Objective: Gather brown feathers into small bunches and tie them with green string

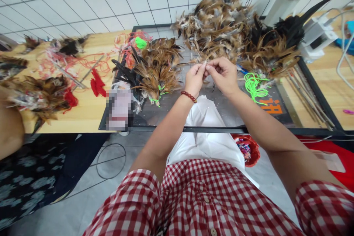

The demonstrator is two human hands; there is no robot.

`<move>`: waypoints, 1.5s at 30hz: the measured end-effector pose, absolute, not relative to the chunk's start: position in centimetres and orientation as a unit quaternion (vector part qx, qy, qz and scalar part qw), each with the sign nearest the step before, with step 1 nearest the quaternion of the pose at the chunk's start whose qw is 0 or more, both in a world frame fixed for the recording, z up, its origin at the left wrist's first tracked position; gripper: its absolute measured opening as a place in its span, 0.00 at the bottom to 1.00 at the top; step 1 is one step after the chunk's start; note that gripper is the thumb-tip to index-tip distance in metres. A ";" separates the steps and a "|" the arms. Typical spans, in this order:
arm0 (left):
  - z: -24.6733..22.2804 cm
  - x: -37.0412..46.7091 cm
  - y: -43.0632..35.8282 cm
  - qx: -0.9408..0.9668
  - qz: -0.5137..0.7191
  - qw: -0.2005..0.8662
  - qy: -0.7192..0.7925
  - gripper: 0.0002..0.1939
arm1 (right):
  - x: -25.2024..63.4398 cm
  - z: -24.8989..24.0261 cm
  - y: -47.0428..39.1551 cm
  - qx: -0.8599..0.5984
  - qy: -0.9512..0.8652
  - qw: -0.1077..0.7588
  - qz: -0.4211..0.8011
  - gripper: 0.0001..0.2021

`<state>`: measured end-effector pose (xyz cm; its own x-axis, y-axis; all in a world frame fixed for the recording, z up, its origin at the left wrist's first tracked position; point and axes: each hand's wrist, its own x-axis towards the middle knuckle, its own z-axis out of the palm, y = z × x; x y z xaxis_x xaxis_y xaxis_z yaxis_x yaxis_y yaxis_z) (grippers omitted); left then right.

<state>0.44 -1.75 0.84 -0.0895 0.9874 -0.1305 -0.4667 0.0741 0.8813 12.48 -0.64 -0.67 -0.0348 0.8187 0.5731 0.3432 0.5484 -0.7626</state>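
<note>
My left hand (194, 78), with a beaded bracelet (188, 96) at the wrist, is closed in a pinch. Its fingertips meet those of my right hand (224, 75), which is pinched too. Whatever lies between them is too small to make out. Both hands are above a dark-framed glass panel (166, 116). Behind them rises a large heap of brown feathers (218, 29). To the left lies a smaller pile of brown feathers (159, 68) with green thread (155, 100) at its base. Loose bright green cord (256, 86) sits right of my right hand.
Thin sticks (306, 96) lie along the panel's right side. Dark and brown feathers (276, 53) stand near a white charger (318, 37). Red yarn (97, 83) and tangled pink string (83, 62) lie left. A person's arm (9, 125) enters there. A red basket (250, 151) is below the table.
</note>
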 end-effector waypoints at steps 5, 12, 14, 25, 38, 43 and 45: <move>1.1 0.0 -2.2 0.374 0.568 0.608 0.410 0.20 | 12.8 -0.5 -0.4 -0.407 -0.646 0.575 0.294 0.22; 1.4 0.0 -2.6 0.373 0.541 0.640 0.399 0.17 | 13.8 0.1 0.0 -0.363 -0.589 0.556 0.461 0.27; 1.4 0.0 -2.7 0.384 0.528 0.651 0.386 0.17 | 13.9 0.4 -0.1 -0.350 -0.593 0.539 0.485 0.26; 1.4 -1.1 -2.2 0.345 0.575 0.626 0.398 0.18 | 16.3 1.1 0.9 -0.419 -0.699 0.486 0.317 0.15; 1.8 -1.9 -1.3 0.169 0.639 0.646 0.381 0.15 | 19.6 1.9 1.6 -0.489 -0.850 0.127 0.149 0.11; 1.6 -2.0 -1.0 0.161 0.649 0.632 0.392 0.13 | 19.1 0.9 1.6 -0.491 -0.846 0.169 0.119 0.20; 1.6 -2.0 -1.0 0.160 0.652 0.631 0.388 0.13 | 18.4 0.5 1.3 -0.520 -0.838 0.155 0.057 0.27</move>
<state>-1.98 -1.02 1.63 -0.1515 0.9476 -0.2811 -0.6983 0.0987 0.7090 18.39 1.29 0.52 -0.4100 0.8897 0.2008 0.8543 0.4517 -0.2572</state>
